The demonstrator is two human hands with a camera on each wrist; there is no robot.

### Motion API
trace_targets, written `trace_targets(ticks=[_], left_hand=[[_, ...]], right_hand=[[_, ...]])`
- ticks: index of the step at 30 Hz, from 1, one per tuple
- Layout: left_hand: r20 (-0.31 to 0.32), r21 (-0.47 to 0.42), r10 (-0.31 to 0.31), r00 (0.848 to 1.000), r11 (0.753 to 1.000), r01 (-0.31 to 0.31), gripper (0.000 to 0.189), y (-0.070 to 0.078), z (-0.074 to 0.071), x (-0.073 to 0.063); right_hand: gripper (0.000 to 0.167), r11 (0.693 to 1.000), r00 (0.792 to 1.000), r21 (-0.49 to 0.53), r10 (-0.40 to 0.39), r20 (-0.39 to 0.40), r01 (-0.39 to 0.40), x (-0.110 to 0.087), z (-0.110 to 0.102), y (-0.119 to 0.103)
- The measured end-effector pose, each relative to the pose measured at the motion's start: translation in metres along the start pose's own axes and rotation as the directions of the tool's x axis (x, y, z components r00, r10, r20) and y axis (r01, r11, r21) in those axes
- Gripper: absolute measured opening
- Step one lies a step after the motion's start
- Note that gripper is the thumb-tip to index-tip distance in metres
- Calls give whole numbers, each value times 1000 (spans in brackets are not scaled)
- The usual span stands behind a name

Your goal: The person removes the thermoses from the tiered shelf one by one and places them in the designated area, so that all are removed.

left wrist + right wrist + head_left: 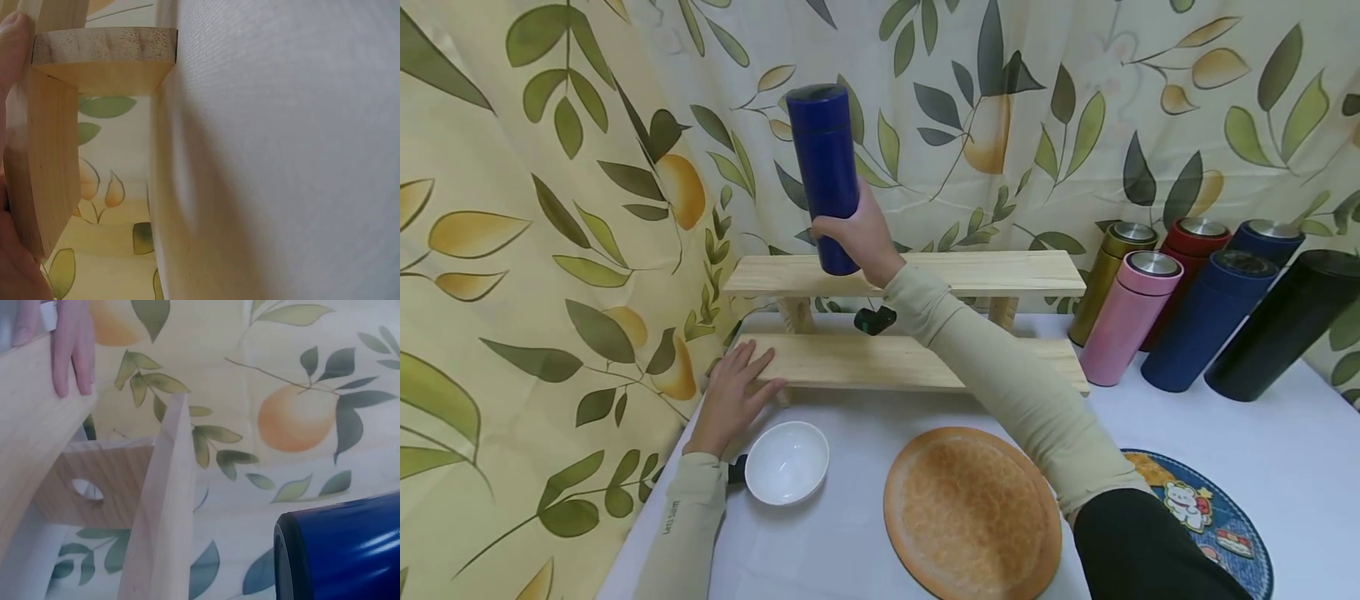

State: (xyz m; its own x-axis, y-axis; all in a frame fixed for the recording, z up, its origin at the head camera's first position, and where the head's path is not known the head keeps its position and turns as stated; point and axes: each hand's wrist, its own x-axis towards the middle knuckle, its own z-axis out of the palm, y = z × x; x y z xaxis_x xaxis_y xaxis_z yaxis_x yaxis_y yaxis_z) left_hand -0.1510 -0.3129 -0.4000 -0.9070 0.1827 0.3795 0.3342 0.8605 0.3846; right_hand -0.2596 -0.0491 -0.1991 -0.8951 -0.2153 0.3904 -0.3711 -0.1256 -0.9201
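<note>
My right hand (pixel 868 237) grips a blue thermos bottle (pixel 822 158) around its lower part. The bottle tilts slightly and is held above the left part of the upper shelf board (pixel 970 268); in the right wrist view its base end (pixel 290 556) is apart from the wood. My left hand (pixel 735 396) rests on the left end of the lower shelf board (pixel 850 360), fingers spread and fairly straight. Those fingers (pixel 75 353) also lie on the board in the right wrist view. The left wrist view catches the wooden support (pixel 103 59) under that board.
Several thermos bottles stand right of the rack, including a pink one (pixel 1131 317) and a black one (pixel 1285 325). A white bowl (pixel 787 463), a round brown mat (pixel 973 517) and a blue denim-patterned mat (pixel 1232 508) lie in front. A leaf-patterned curtain (pixel 1075 50) hangs behind.
</note>
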Motion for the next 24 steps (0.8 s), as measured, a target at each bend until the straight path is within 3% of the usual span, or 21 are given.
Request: trace_targets(ticks=[7, 15, 24], left_hand=[[23, -1, -18, 1000, 1000, 18, 66, -1, 1, -4], [18, 0, 27, 999, 1000, -27, 64, 0, -2, 3], [13, -4, 0, 1000, 1000, 0, 65, 0, -4, 1]], right_hand=[[90, 1000, 1000, 10, 5, 3, -5, -14, -19, -4], [90, 999, 1000, 39, 1, -19, -1, -33, -48, -10], [93, 999, 1000, 36, 5, 18, -6, -54, -73, -14]])
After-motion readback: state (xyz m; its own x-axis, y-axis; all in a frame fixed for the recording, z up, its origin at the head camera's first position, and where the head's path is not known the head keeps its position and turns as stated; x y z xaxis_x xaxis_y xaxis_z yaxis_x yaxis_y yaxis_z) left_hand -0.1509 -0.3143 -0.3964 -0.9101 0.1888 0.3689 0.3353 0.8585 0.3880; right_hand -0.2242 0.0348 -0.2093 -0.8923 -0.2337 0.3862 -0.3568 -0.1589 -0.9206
